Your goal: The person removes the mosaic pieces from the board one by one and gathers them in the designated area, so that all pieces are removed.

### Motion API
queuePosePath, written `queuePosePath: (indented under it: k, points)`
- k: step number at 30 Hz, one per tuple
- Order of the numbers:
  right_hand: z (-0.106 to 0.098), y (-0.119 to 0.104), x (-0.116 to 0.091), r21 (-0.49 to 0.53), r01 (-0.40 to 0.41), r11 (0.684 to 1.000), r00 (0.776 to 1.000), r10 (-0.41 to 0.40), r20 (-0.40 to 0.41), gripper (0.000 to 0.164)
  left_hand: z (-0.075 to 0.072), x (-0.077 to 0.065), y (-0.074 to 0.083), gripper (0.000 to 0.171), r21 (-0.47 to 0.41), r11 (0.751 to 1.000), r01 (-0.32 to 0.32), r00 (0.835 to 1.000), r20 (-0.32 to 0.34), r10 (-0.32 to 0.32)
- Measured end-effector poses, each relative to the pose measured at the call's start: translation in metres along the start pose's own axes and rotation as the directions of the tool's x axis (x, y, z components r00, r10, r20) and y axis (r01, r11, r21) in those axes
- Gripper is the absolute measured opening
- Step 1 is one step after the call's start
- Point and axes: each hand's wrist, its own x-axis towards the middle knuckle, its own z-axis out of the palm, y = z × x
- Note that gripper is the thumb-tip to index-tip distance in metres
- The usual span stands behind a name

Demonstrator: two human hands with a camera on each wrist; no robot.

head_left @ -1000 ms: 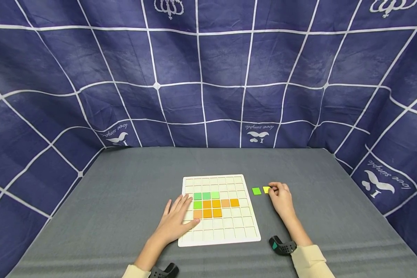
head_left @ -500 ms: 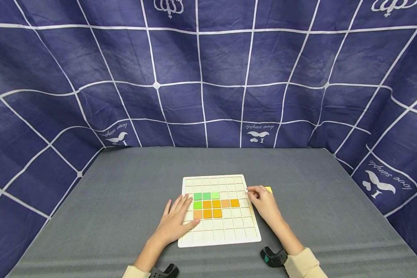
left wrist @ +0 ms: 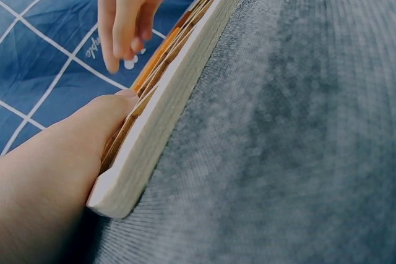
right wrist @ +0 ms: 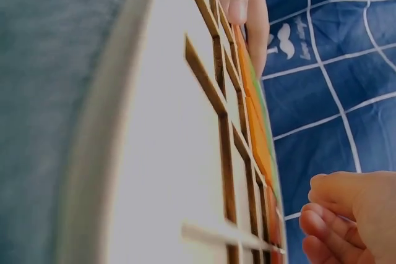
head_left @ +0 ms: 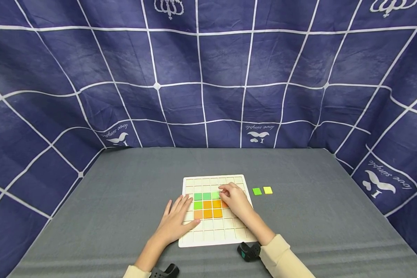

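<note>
Nearest, at the low edge, cream sleeves (head_left: 286,258) and black wrist cameras (head_left: 249,251). Beyond, flat on the grey bench (head_left: 142,166), a white gridded board (head_left: 211,235). Over its left edge, the left hand (head_left: 177,221), spread wide, thumb on the cells, gripping nothing. Past that thumb, orange tiles (head_left: 207,214) and green tiles (head_left: 198,205) set in the cells. Over the board's right half, the right hand (head_left: 237,200), narrow, fingertips drawn in just beside the pale green tile (head_left: 215,195); too small a view, in fairness, to tell if pinching anything. To the right of those fingertips, roughly level with them and off the board, a loose green tile (head_left: 257,191) and a loose yellow tile (head_left: 268,190), side by side, not touching; square, so without a long axis; nearer the right hand than the left. Farthest back, a blue checked curtain (head_left: 225,58)
</note>
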Motion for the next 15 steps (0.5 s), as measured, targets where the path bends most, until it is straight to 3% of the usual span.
queuePosePath:
  k: [7,15]
  points:
    - [0.013,-0.001,0.007,0.001,-0.049,0.999,0.997,0.049,0.067,0.019,0.0,0.0,0.0,0.08,-0.002,1.0,0.002,1.0,0.002,-0.002]
    - [0.02,0.001,0.006,-0.034,-0.054,0.998,0.997,0.056,0.06,0.019,0.0,0.0,0.0,0.08,-0.002,1.0,0.006,1.0,0.005,-0.006]
